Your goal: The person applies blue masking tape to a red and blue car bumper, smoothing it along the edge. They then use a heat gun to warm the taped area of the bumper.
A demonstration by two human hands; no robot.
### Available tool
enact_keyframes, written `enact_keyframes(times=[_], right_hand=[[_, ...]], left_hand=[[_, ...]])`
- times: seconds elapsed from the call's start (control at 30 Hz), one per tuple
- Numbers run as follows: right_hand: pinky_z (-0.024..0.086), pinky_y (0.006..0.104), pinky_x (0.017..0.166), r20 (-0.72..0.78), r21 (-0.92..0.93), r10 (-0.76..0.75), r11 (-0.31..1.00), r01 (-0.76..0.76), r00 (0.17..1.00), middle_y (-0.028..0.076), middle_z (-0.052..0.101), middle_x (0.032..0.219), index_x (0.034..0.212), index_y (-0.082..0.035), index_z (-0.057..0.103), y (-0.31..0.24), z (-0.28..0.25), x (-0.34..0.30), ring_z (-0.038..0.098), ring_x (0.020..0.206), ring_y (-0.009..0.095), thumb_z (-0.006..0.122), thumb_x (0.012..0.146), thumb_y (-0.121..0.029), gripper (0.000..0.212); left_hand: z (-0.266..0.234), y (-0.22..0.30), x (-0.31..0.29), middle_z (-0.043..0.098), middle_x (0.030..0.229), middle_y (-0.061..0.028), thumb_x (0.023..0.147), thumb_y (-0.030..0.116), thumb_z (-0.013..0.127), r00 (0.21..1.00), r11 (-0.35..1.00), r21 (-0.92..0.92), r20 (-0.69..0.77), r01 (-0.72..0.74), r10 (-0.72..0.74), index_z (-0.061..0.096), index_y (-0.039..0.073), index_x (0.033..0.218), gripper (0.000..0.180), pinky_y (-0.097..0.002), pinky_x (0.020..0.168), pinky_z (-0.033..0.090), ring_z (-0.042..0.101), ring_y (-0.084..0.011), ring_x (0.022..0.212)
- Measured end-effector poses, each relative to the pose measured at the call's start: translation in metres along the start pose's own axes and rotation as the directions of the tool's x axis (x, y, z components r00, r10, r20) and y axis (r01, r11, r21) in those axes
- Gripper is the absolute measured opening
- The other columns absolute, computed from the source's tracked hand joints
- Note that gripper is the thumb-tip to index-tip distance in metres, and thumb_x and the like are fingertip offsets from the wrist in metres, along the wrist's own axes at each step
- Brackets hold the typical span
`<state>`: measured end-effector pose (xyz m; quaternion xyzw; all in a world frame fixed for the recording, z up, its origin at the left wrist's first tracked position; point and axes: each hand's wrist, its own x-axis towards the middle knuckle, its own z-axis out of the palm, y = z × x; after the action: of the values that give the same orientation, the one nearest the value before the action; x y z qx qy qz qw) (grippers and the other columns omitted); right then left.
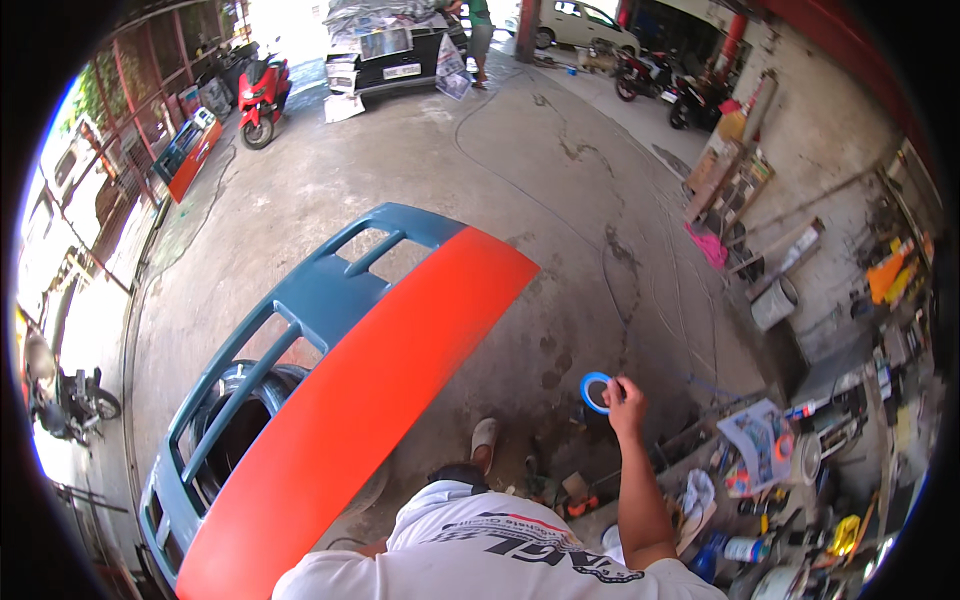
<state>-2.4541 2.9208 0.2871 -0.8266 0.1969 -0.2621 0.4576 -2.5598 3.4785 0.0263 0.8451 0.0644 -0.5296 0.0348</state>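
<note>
My right hand (625,400) is closed on the edge of a roll of blue tape (594,393), held out over the floor with my arm stretched forward. My left hand does not show; only a bit of that arm appears beside my white shirt. Close on my left is a large car bumper (370,390), orange-red along its broad face and teal blue on the part with openings. It is propped slantwise over black tires (240,420), which show through its openings.
Tools, cans and paper crowd a bench (690,460) at the right. A bucket (774,303) stands by the wall. A hose (520,190) snakes over the concrete. Farther off are a red scooter (262,95), a paper-covered car (400,70), a person (480,40) and another painted panel (190,155).
</note>
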Motion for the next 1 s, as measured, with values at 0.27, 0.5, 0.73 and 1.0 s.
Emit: enact_keyframes(times=[0.27,0.5,0.73,1.0], right_hand=[[0.051,0.0369,0.051,-0.038,-0.359,0.731,0.626,-0.692,0.681,0.01,0.066,0.059,0.066,-0.001,0.061,0.292,-0.045,0.014,0.064,0.049,0.02,0.064,0.094,-0.022,0.035],[0.056,0.0436,0.06,0.629,-0.777,0.567,0.426,0.464,0.532,0.009,0.072,0.072,0.078,-0.008,0.074,0.493,-0.061,0.045,0.07,0.064,0.024,0.064,0.087,-0.03,0.026],[0.052,0.0421,0.056,0.381,-0.721,0.697,0.635,-0.277,0.607,0.011,0.068,0.067,0.073,-0.004,0.066,0.483,-0.083,0.415,0.067,0.059,0.022,0.067,0.091,-0.021,0.025],[0.051,0.035,0.065,0.146,-0.478,0.523,0.781,-0.403,0.84,0.007,0.071,0.079,0.094,-0.002,0.069,0.498,-0.085,0.825,0.063,0.065,0.018,0.068,0.092,-0.019,0.018]], left_hand=[[-0.132,0.167,0.052,0.073,0.112,-0.0087,0.082,0.034,0.071,0.999,0.991,-0.132,-0.033,-0.009,0.004,0.076,0.021,0.109,0.03,-0.038,0.087,0.054,0.069,-0.0239,0.109],[-0.172,0.299,0.082,0.075,0.108,-0.0063,0.08,0.034,0.072,0.997,0.996,-0.064,0.058,0.054,-0.051,0.078,0.023,0.105,0.028,-0.037,0.084,0.055,0.07,-0.0223,0.107],[-0.241,0.537,0.129,0.065,0.129,-0.0167,0.092,0.042,0.059,0.97,0.824,-0.565,-0.176,0.038,-0.165,0.058,0.02,0.138,0.051,-0.0439,0.092,0.053,0.066,-0.0337,0.113],[-0.355,0.722,0.123,0.066,0.124,-0.0209,0.092,0.034,0.057,0.98,0.87,-0.453,-0.129,-0.192,0.149,0.065,0.013,0.127,0.042,-0.0467,0.095,0.052,0.064,-0.0384,0.114]])
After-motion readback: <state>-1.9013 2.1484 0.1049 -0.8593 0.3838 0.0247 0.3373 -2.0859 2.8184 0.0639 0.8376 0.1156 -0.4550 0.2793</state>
